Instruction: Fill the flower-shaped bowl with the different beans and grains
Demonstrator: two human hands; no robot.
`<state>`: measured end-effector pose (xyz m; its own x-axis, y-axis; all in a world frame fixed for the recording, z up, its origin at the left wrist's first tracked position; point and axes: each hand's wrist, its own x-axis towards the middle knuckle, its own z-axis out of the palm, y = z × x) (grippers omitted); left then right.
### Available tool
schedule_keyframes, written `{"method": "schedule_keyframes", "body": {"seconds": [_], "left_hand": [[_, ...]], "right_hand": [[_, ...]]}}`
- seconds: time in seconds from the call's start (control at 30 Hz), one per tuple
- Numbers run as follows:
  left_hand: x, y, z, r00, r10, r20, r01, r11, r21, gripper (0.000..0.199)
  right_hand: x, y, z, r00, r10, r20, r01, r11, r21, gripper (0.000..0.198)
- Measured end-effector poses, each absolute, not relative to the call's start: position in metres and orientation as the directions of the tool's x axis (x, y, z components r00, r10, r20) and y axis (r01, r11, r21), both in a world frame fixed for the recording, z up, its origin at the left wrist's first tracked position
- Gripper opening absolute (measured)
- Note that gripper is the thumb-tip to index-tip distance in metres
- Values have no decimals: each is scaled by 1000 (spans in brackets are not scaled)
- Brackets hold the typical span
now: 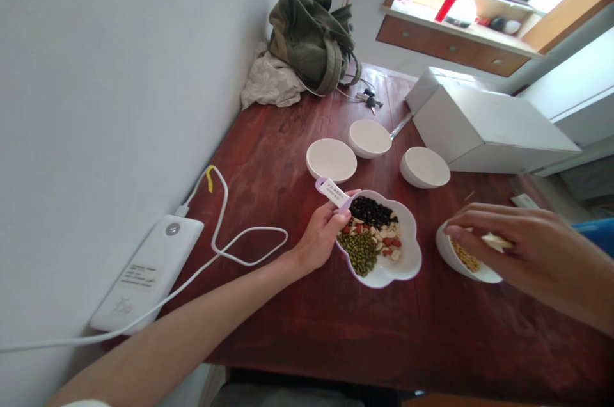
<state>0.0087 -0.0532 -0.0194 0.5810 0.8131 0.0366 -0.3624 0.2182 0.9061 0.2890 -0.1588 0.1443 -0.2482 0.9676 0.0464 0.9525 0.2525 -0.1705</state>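
Observation:
My left hand (322, 235) grips the handle of a white flower-shaped bowl (407, 260) with a lilac edge. Inside it lie black beans (371, 212), green mung beans (359, 252) and pale flat pieces mixed with reddish ones (387, 242). A label (334, 192) is stuck on the handle. At the right, my right hand (522, 253) is closed over a small white bowl (448, 255) of yellow beans (464, 258), fingertips at its rim. Something pale (497, 240) shows under that hand; its kind is unclear, and the hand covers part of the bowl.
Three white bowls stand beyond: left (330, 159), middle (369, 138) and right (425, 167). A white box (484, 119) is behind them. Keys (369, 100) and a green bag (309, 36) lie farther back. A power bank (148, 272) with a looping white cable (218, 221) rests by the wall.

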Motion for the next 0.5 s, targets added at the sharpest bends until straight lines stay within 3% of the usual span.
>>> {"method": "schedule_keyframes", "body": {"seconds": [0.1, 0.17, 0.23, 0.3, 0.4, 0.5], "left_hand": [[9, -53, -18, 576, 817, 35, -371, 223, 901, 57], [9, -53, -17, 578, 816, 25, -367, 233, 900, 58], [10, -53, -16, 578, 816, 19, -367, 239, 899, 61], [10, -53, -15, 579, 815, 12, -368, 247, 896, 64], [10, -53, -15, 589, 808, 10, -365, 255, 895, 65], [10, -51, -17, 589, 808, 37, -380, 236, 894, 62]], "right_hand": [[356, -184, 126, 44, 996, 71, 995, -38, -88, 51], [394, -202, 107, 265, 956, 125, 962, -254, -101, 55], [419, -216, 87, 394, 912, 112, 914, -376, -153, 55], [430, -222, 70, 449, 893, 36, 868, -427, -252, 49], [426, -217, 54, 405, 912, -68, 813, -393, -429, 34], [408, -204, 51, 335, 934, -126, 768, -348, -537, 36]]}}
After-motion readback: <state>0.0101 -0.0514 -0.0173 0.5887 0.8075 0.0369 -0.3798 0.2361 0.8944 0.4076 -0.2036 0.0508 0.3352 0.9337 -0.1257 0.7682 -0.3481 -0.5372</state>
